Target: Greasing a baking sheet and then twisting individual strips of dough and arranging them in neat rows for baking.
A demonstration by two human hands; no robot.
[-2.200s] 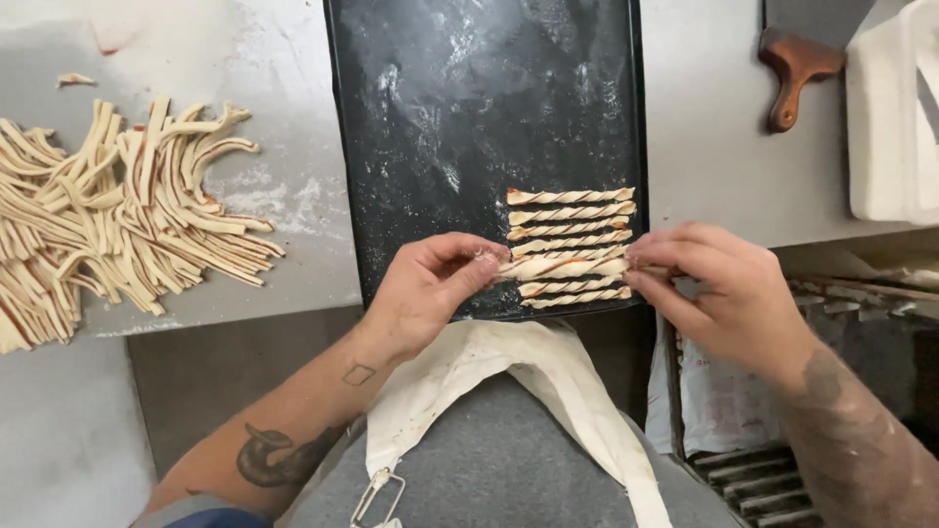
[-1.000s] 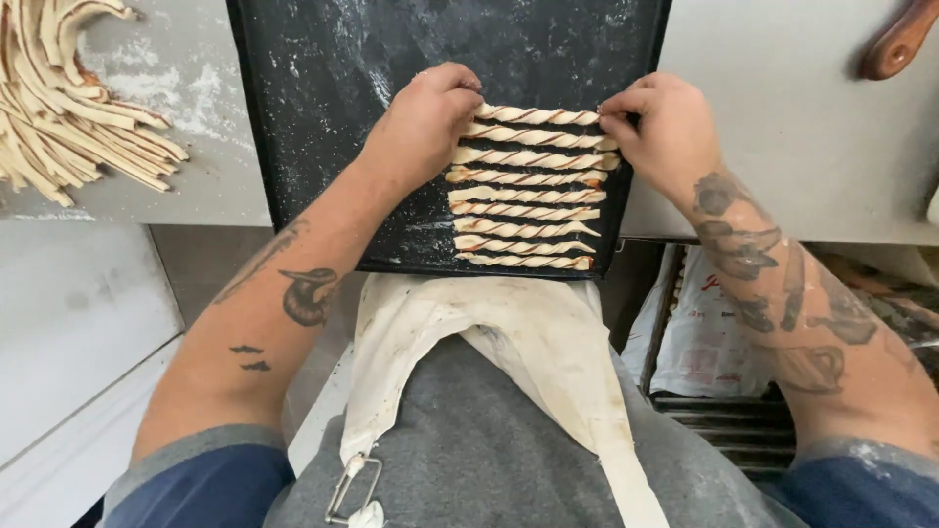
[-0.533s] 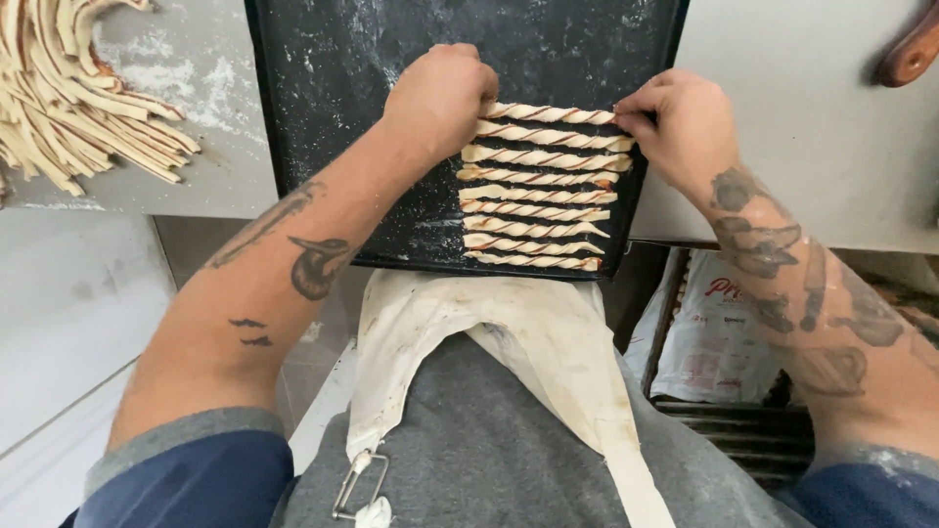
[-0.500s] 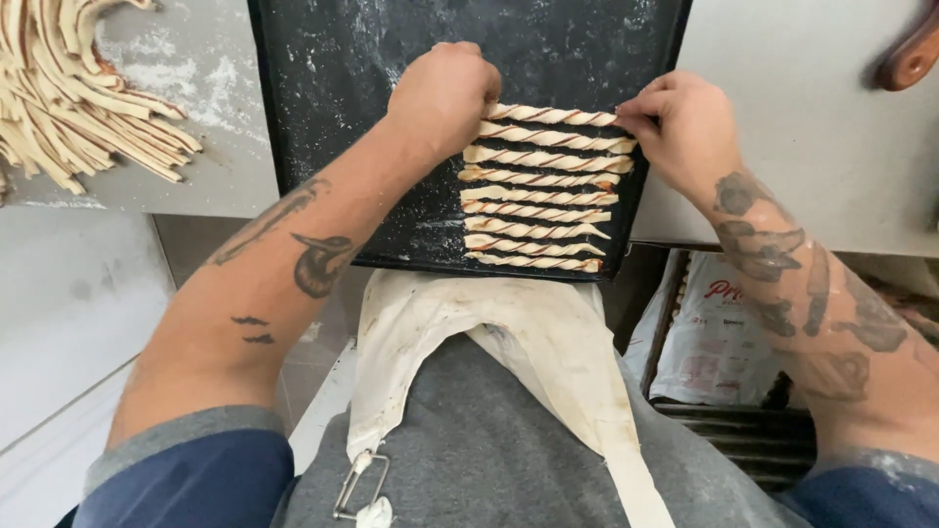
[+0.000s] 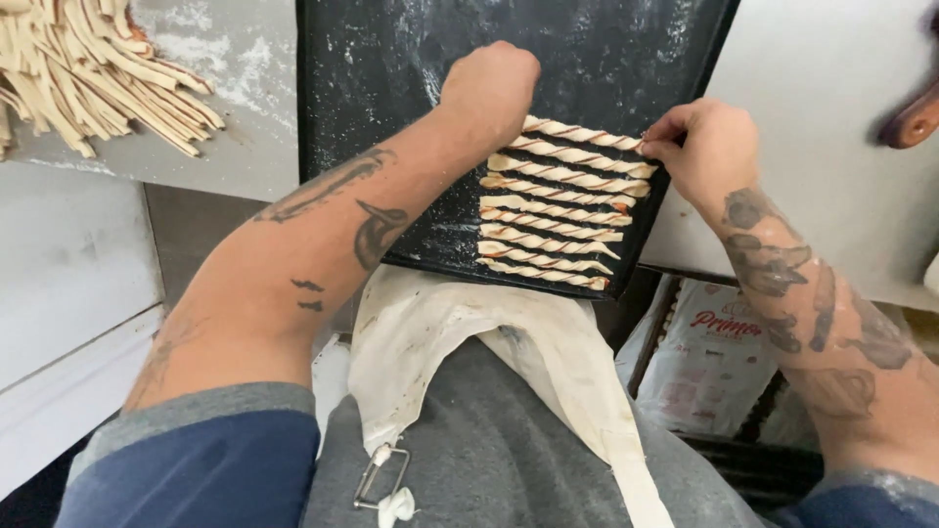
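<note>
top dough twist (image 5: 582, 135) | lay at far end of the row on dark baking tray (image 5: 391, 59) | my left hand (image 5: 489, 88) fist closed on its left end, right hand (image 5: 709, 147) fingertips pinched its right end | soft, light, likely tears or untwists; best held by both ends

Pale twisted dough sticks (image 5: 558, 203), red-streaked; seven in parallel row on dark floured baking tray (image 5: 391, 78), near corner
</note>
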